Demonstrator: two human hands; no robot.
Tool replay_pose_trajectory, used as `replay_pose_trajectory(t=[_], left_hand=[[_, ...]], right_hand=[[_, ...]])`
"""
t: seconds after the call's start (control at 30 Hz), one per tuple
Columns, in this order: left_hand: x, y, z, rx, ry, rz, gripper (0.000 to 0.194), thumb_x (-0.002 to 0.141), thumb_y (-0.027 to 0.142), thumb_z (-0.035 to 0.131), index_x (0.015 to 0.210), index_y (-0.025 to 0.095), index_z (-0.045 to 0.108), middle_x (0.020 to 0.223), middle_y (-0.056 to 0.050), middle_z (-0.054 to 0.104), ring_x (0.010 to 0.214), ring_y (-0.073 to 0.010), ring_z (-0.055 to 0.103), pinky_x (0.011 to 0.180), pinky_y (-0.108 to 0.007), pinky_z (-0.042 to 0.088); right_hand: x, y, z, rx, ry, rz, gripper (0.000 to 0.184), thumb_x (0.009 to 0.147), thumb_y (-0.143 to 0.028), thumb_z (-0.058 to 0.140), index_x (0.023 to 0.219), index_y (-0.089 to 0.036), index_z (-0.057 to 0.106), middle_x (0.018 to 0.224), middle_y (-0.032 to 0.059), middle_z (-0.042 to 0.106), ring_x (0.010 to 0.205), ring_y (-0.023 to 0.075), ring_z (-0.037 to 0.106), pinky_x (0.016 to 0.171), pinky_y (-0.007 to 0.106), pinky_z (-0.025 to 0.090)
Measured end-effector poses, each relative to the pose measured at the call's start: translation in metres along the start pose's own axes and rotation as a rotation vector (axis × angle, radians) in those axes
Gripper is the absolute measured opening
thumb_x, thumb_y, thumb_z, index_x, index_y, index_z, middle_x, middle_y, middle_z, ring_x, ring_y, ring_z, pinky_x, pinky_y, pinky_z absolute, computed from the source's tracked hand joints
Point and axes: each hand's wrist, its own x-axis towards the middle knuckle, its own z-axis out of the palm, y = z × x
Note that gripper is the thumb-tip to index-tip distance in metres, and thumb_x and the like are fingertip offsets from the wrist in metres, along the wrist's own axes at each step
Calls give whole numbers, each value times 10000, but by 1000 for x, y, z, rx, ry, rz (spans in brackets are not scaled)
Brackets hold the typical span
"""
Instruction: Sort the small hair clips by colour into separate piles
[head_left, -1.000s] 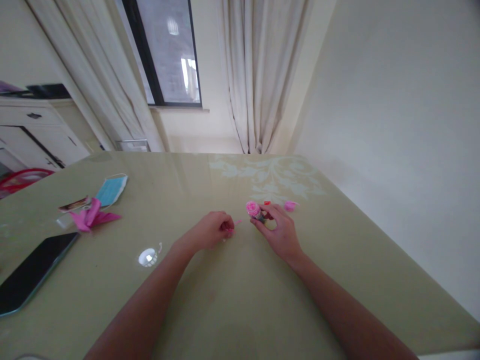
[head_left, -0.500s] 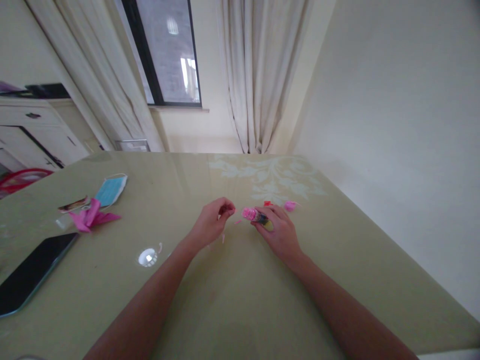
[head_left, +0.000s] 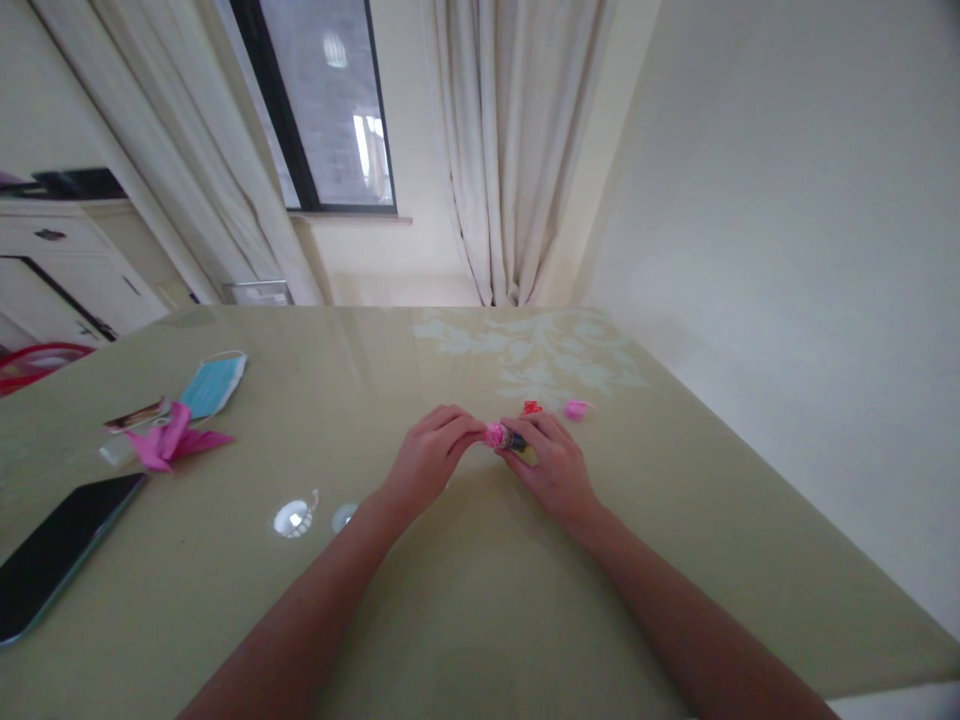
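My right hand (head_left: pixel 550 458) is closed around a small cylinder, perhaps a little bottle, with a dark and yellow body and a crinkled pink end (head_left: pixel 496 435) pointing left. My left hand (head_left: pixel 435 452) pinches at that pink end, its thumb and fingertips pressed together. Whatever those fingertips hold is too small to make out. Just beyond my right hand lies a small red piece (head_left: pixel 532 407), partly hidden by the fingers. A pink scrunched bit (head_left: pixel 577 410) with a thin tail rests to its right on the table (head_left: pixel 480 600).
To the left lie a folded magenta paper shape (head_left: pixel 174 440), a blue face mask (head_left: pixel 214 386) and a black phone (head_left: pixel 64 550). Light glares off the glossy tabletop. A wall (head_left: pixel 787 300) borders the table's right side, with curtains (head_left: pixel 517 150) behind.
My left hand has moved right, from a gap beside the cylinder to its pink end. My right hand keeps its hold. The view has shifted slightly.
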Motion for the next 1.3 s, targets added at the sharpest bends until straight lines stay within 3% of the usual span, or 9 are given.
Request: replay_pose_trajectory(t=[0.1, 0.27, 0.53, 0.67, 0.93, 1.1, 1.23, 1.3], left_hand=[[1, 2, 2, -50, 74, -48, 56, 977, 257, 709, 980, 203, 728, 923, -19, 727, 831, -142, 694, 780, -259, 577], [1, 6, 2, -58, 169, -7, 52, 966, 244, 720, 964, 204, 753, 1018, -48, 708, 914, -148, 708, 828, -268, 612], [-4, 6, 6, -77, 53, 126, 279, 1054, 152, 534, 1229, 240, 734, 1164, -72, 696, 1090, -158, 705, 946, -294, 624], [-5, 6, 3, -39, 13, 156, 288, 1063, 172, 527, 1268, 251, 714, 1178, -58, 723, 1089, -159, 710, 978, -307, 608], [-2, 7, 0, -31, 181, 36, 137, 1017, 261, 645, 1010, 232, 778, 1065, -69, 726, 983, -166, 715, 876, -296, 620], [-4, 3, 0, -21, 127, 93, 199, 1040, 238, 600, 1156, 245, 762, 1075, -73, 703, 975, -161, 694, 863, -300, 619], [-6, 5, -1, 42, 5, 106, 291, 1037, 258, 596, 1311, 261, 694, 1297, -118, 651, 1087, -193, 673, 911, -347, 616], [-6, 7, -1, 52, -38, 77, 291, 1021, 288, 622, 1301, 239, 684, 1386, -145, 610, 1127, -213, 665, 915, -359, 615]], right_hand=[[0, -1, 0, 8, -11, 4, 267, 912, -203, 786, 1170, -245, 730, 1058, 90, 742, 1003, 290, 685, 890, 433, 570], [0, -1, -2, 1, -9, 13, 283, 918, -225, 783, 1194, -245, 724, 1062, 94, 743, 1012, 293, 688, 898, 436, 568], [2, -1, -2, 33, 30, 34, 284, 916, -229, 789, 1190, -247, 721, 1059, 87, 741, 1002, 277, 688, 908, 416, 564], [2, -1, -2, 60, 14, 43, 280, 929, -242, 770, 1203, -265, 718, 1080, 85, 744, 1018, 278, 689, 914, 424, 565], [1, -5, -2, 77, 33, 15, 308, 931, -253, 768, 1234, -263, 718, 1087, 94, 742, 1028, 285, 688, 931, 445, 571], [2, -7, -3, 110, 52, 31, 315, 924, -286, 789, 1230, -257, 721, 1085, 95, 751, 1032, 288, 692, 925, 441, 570], [4, -8, -3, 152, 74, 38, 292, 926, -282, 782, 1210, -246, 723, 1066, 90, 754, 1012, 279, 696, 922, 435, 576], [3, -8, -3, 166, 77, 22, 288, 926, -271, 773, 1207, -237, 724, 1061, 92, 751, 1007, 275, 696, 924, 433, 579]])
